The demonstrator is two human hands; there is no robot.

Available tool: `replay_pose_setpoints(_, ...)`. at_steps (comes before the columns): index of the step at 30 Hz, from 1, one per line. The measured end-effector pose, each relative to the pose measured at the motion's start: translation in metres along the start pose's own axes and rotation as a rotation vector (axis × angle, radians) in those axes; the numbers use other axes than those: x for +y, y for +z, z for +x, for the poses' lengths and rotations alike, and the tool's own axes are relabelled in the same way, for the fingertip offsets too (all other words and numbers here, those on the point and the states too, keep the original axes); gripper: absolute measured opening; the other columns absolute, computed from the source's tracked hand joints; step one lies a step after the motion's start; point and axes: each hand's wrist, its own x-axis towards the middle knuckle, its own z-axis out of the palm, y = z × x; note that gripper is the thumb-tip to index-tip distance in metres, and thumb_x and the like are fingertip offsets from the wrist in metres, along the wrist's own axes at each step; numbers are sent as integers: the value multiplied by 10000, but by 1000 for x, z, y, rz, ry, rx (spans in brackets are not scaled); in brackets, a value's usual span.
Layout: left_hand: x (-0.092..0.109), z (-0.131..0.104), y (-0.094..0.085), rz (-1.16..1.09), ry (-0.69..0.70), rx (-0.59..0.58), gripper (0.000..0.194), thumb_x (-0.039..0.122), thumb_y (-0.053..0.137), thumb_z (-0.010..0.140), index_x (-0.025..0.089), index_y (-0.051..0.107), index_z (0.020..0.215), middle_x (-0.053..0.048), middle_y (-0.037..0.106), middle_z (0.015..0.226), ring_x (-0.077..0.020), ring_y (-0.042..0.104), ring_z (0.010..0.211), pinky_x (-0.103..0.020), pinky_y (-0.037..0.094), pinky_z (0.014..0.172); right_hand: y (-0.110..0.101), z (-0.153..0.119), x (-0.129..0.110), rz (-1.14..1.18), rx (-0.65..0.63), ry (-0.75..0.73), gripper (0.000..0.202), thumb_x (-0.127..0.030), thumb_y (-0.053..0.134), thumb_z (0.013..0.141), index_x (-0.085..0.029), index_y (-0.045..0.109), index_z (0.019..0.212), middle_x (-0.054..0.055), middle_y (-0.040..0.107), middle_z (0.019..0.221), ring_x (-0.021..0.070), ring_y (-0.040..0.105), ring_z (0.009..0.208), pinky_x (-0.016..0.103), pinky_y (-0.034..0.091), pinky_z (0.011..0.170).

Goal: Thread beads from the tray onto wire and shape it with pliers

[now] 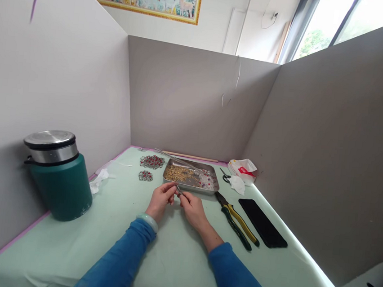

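My left hand [160,200] is closed in a pinch just in front of the metal tray [190,189]; what it pinches is too small to name. Beside it, nearly touching, my right hand [192,207] has its fingers wrapped round a slim metal tool [179,189] whose tip points toward the left fingertips. Gold beads [177,174] fill the left part of the tray, and clear and red beads [207,180] lie in its right part. Thin metal rods rest across the tray's back. Left of the tray are two piles of wire-and-red-bead pieces, a larger one [152,162] and a smaller one [145,175].
A green jug [59,185] stands at the left by crumpled tissue [99,180]. On the right lie large pliers [238,220], a black phone [262,223], small scissors [225,177] and a white bag [242,170]. Grey panels [195,103] enclose the table.
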Motion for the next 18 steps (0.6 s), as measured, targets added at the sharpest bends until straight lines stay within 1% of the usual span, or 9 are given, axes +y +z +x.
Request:
replay_pose_setpoints(5, 2, -2, 1, -9, -17, 3, 438, 326, 745, 614, 78, 647, 961, -11, 601, 645, -47, 411, 429, -209, 369, 415, 0, -1, 1, -37, 9, -14, 286, -294, 395, 873, -186, 632, 756, 7, 597, 646, 140, 499, 598, 232, 302, 559)
replay_pose_setpoints(10, 4, -3, 2, 10, -37, 30, 470, 315, 751, 603, 72, 660, 995, -26, 623, 664, -58, 443, 431, -233, 411, 435, 0, -1, 1, -63, 21, -33, 267, -280, 399, 871, -188, 641, 804, 20, 627, 706, 147, 523, 632, 232, 315, 575)
replay_pose_setpoints(18, 4, -3, 3, 15, -42, 59, 460, 305, 759, 590, 63, 674, 972, -31, 628, 651, -63, 449, 421, -241, 423, 432, 0, -1, 0, -68, 11, -27, 271, -285, 393, 871, -189, 631, 785, 24, 622, 692, 151, 520, 627, 233, 312, 570)
